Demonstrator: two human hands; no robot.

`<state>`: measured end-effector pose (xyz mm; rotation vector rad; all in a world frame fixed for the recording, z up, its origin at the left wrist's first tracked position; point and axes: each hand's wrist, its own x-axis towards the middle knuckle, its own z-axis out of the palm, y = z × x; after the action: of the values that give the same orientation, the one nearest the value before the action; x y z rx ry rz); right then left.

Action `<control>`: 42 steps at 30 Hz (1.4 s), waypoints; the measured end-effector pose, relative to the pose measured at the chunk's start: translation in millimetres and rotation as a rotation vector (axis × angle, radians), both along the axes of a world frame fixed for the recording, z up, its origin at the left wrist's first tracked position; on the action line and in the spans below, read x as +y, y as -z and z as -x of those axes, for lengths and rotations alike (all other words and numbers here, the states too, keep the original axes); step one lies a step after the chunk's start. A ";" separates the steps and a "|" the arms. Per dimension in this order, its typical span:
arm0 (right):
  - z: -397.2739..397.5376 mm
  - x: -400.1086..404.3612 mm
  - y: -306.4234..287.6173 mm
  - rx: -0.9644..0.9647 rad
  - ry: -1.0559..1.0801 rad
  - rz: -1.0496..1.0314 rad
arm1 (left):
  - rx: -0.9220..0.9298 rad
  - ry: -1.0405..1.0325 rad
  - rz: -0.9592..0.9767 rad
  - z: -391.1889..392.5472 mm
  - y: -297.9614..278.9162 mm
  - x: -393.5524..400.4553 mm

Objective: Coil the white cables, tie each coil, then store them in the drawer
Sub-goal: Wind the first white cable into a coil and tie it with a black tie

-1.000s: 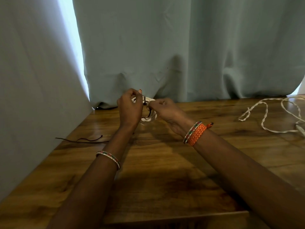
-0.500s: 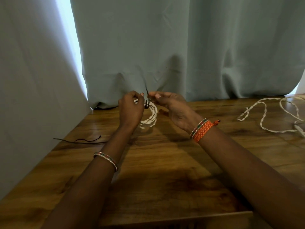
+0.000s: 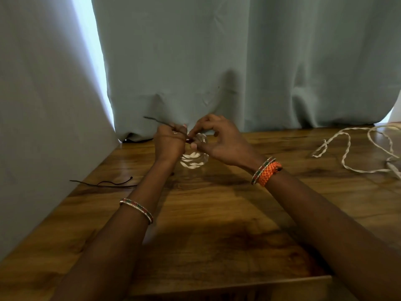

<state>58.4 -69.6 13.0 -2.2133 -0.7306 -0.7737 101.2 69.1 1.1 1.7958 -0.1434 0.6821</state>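
A small coil of white twisted cable (image 3: 193,160) hangs between my hands, just above the wooden table (image 3: 217,213) near the curtain. My left hand (image 3: 170,142) grips the coil's top together with a thin dark tie (image 3: 159,122) whose free end sticks out up and to the left. My right hand (image 3: 219,139) pinches the tie at the coil's top with thumb and fingertips. A second white cable (image 3: 347,153) lies loose and uncoiled on the table at the right.
Another dark tie (image 3: 104,183) lies on the table at the left, by the curtain. Grey-blue curtains (image 3: 238,61) close off the back and left sides. A drawer's front edge (image 3: 238,287) shows at the bottom.
The tie's free end, which stood up above the coil, now points up-left from my left hand. My right hand has closed in on the coil's top.
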 end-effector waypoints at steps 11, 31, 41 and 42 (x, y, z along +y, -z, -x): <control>-2.6 -9.3 -8.7 0.231 -0.049 -0.649 | -0.149 0.144 -0.151 9.9 3.1 -13.3; -10.7 -18.9 -1.5 0.960 -0.116 -0.833 | -0.392 0.122 -0.335 19.3 0.5 -20.6; -17.0 -16.0 6.8 1.101 -0.087 -0.735 | -0.241 0.191 -0.330 24.6 -1.5 -21.4; -17.9 -16.1 7.8 1.103 -0.087 -0.727 | -0.228 0.180 -0.335 25.0 -2.0 -21.1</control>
<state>76.3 -85.7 5.2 -1.5479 0.0381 0.2657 76.3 48.1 3.2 1.9870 -0.5956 0.7645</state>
